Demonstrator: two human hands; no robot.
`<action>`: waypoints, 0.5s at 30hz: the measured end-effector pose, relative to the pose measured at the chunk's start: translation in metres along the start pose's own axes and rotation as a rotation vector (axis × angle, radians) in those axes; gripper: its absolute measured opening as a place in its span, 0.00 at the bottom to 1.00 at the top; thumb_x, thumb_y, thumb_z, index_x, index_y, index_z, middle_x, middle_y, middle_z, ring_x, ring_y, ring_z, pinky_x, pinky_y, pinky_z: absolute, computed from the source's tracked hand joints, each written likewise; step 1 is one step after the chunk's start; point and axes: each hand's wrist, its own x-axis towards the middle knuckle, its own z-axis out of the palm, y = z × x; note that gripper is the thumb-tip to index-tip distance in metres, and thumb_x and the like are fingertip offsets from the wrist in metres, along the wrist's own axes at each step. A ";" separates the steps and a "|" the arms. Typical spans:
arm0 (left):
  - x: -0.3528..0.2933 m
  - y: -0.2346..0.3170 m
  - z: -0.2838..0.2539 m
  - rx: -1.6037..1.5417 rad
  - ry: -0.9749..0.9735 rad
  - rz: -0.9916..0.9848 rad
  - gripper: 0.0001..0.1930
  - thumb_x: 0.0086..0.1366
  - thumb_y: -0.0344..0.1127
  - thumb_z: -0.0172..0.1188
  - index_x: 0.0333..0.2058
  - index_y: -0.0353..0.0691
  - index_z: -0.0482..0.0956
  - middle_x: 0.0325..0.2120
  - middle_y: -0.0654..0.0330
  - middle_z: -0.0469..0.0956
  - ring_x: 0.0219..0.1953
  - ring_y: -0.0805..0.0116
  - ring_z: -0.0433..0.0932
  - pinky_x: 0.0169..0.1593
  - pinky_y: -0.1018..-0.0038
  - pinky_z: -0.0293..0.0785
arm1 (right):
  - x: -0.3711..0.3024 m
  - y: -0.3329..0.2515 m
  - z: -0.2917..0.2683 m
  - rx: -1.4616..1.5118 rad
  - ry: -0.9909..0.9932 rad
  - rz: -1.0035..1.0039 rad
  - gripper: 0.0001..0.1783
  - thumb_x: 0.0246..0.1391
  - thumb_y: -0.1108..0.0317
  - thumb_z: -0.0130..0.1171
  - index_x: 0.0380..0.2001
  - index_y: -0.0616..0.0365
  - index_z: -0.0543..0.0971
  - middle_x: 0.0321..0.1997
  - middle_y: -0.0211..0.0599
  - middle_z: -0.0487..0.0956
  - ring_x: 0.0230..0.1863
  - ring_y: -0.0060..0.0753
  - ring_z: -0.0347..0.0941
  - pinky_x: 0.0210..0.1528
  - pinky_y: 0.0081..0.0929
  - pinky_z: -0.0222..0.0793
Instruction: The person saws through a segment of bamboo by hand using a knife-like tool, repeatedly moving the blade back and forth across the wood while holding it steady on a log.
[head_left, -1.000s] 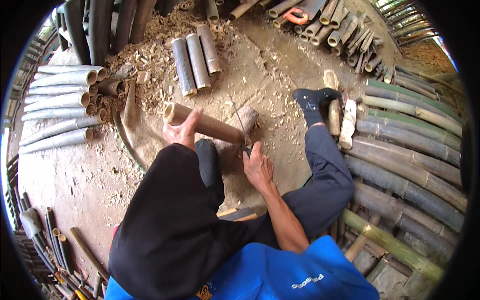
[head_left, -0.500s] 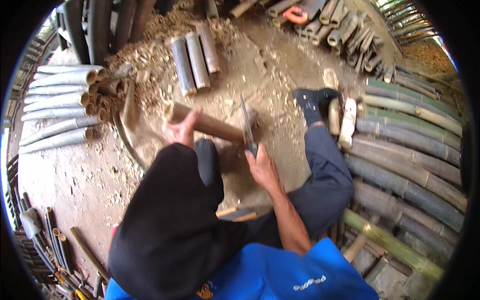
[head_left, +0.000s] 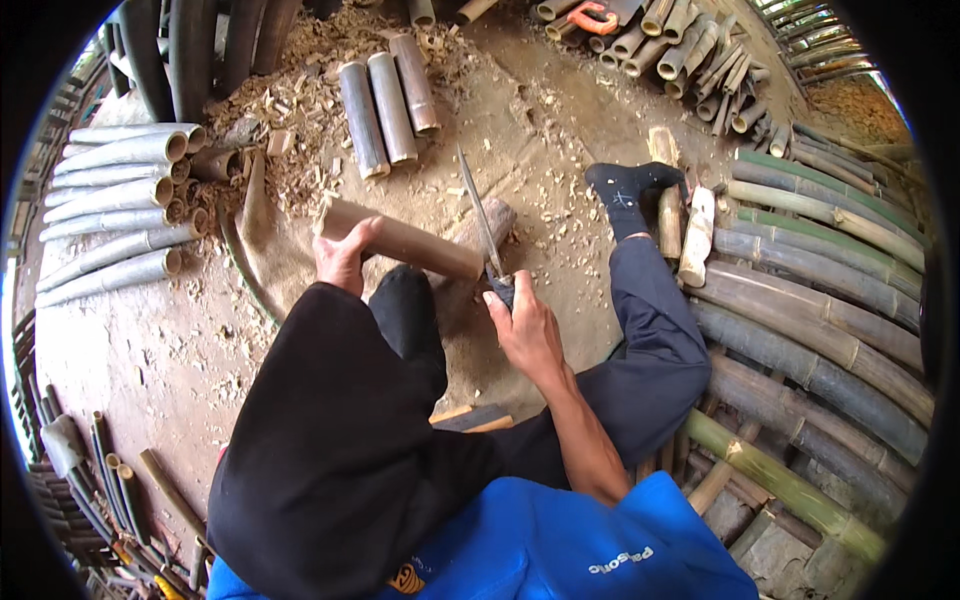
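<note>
Left hand (head_left: 345, 255) wraps fingers around a bamboo section (head_left: 405, 240), propping its far end on a wooden block (head_left: 488, 228) so it stays steady. Right hand (head_left: 525, 330) grips a long blade (head_left: 478, 215) by the handle, raised above that propped end. Shavings (head_left: 300, 110) litter the dirt floor (head_left: 150, 340).

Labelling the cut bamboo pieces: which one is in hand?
The bamboo piece gripped by the left hand, its far end by the blade the right hand holds. The three-piece row lies untouched.
</note>
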 end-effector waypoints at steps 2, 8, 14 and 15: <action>0.003 0.002 -0.007 0.041 -0.006 0.016 0.25 0.54 0.35 0.75 0.48 0.33 0.77 0.37 0.58 0.81 0.39 0.63 0.82 0.45 0.63 0.81 | -0.006 -0.029 -0.021 0.138 0.131 -0.177 0.21 0.67 0.54 0.56 0.48 0.61 0.67 0.34 0.58 0.83 0.38 0.66 0.81 0.38 0.57 0.74; 0.004 -0.009 -0.001 -0.013 -0.116 -0.051 0.24 0.53 0.35 0.76 0.46 0.33 0.78 0.36 0.57 0.82 0.39 0.62 0.83 0.46 0.62 0.81 | 0.009 0.056 0.033 -0.169 0.013 0.159 0.19 0.66 0.55 0.57 0.46 0.58 0.67 0.33 0.62 0.82 0.38 0.70 0.80 0.39 0.59 0.74; -0.001 -0.015 0.004 -0.091 0.188 0.011 0.22 0.54 0.40 0.77 0.45 0.37 0.83 0.41 0.59 0.82 0.43 0.64 0.81 0.43 0.62 0.78 | -0.005 -0.017 -0.020 0.119 0.176 -0.158 0.18 0.65 0.58 0.59 0.48 0.58 0.69 0.30 0.54 0.81 0.35 0.63 0.81 0.34 0.51 0.73; 0.000 -0.017 0.001 -0.059 0.174 0.020 0.22 0.54 0.40 0.77 0.45 0.37 0.83 0.41 0.59 0.82 0.43 0.64 0.81 0.43 0.63 0.78 | -0.006 -0.028 -0.027 0.155 0.234 -0.243 0.17 0.65 0.59 0.60 0.48 0.59 0.70 0.30 0.52 0.81 0.34 0.60 0.81 0.33 0.48 0.74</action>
